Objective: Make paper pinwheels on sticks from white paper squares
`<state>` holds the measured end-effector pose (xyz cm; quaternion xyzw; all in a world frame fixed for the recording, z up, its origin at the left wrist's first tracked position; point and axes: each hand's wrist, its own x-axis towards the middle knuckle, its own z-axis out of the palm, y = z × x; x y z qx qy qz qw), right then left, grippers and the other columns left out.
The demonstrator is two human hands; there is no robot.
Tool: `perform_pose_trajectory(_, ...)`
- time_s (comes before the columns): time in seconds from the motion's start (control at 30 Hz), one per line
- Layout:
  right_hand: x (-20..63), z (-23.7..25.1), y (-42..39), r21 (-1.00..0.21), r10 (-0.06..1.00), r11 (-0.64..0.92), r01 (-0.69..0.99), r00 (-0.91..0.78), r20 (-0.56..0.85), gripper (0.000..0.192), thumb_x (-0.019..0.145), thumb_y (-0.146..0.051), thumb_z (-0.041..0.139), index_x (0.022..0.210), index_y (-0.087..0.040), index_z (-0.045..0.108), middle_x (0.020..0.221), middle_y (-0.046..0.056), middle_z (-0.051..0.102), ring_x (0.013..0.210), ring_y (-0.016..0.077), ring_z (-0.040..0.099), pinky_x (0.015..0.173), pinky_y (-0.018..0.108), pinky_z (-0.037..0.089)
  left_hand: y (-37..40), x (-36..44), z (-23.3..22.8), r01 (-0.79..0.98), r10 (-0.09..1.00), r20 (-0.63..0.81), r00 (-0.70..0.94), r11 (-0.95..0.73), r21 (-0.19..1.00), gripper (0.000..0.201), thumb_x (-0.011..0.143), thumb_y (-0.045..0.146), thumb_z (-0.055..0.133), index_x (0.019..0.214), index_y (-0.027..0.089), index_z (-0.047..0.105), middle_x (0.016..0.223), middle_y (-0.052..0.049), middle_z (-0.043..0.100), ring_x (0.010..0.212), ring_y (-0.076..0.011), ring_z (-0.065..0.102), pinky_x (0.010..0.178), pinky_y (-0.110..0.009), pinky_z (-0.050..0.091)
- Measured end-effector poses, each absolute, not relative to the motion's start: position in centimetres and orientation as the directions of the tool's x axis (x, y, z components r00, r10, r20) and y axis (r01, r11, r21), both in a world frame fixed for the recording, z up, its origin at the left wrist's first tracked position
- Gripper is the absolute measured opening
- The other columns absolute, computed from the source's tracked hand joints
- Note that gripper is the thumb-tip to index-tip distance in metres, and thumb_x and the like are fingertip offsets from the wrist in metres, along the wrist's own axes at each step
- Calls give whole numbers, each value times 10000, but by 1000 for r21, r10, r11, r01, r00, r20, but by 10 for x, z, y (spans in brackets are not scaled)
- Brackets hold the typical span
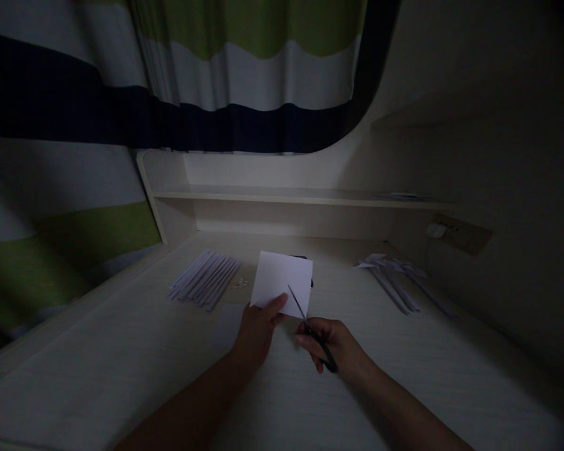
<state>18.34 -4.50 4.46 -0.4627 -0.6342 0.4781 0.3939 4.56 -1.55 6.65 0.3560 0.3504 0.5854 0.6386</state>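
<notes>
Two hands at work: left hand (256, 332) pinches white square paper sheet (282, 284) by its near edge, mid-desk; right hand (336, 344) clamped on dark-handled scissors (310, 326), blades w/ tips at sheet's near edge. Dim light; cut could wander or nick left thumb. Folded paper strips (204, 279) lie twd pale wooden desk (122, 363) back-left.

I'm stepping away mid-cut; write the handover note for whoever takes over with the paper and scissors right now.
Left hand: pinches the lower edge of the white rectangular paper sheet, held up over the pale wooden desk.
Right hand: grips the dark-handled scissors, blades at the sheet's lower right edge.
Done, by the look of it: a row of narrow white paper strips lies to the left; a looser pile of white paper pieces lies to the right.
Left: the held sheet looks mostly whole, so the cut is probably only beginning. Dim light; whether the blades are open is unclear.
</notes>
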Motion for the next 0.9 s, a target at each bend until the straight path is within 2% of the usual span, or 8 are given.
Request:
perform_pose_trajectory(0.4,184,43,-45,-975,964,124,187,-255,74,286,677,-435,579,669,-157,514,370,-91,408,282,50,360,299,171,292,-14,46,65,-503,997,-33,70,64,862,232,585,236,669,799,154,633,856,-59,668,780,-198,610,646,-263,475)
perform_pose_trajectory(0.73,183,42,-45,-976,969,107,187,-241,60,323,651,-477,590,660,-163,513,378,-94,389,282,48,343,286,175,290,-13,45,64,-539,997,-22,69,56,840,201,579,225,679,761,150,638,798,-57,667,753,-192,609,636,-267,472)
perform_pose_trajectory(0.9,183,43,-45,-977,971,101,186,-230,56,313,650,-463,594,653,-161,511,378,-92,389,288,47,339,283,173,302,-12,45,63,-544,997,-16,78,56,837,170,598,210,670,748,139,639,855,-61,661,722,-160,602,617,-237,462)
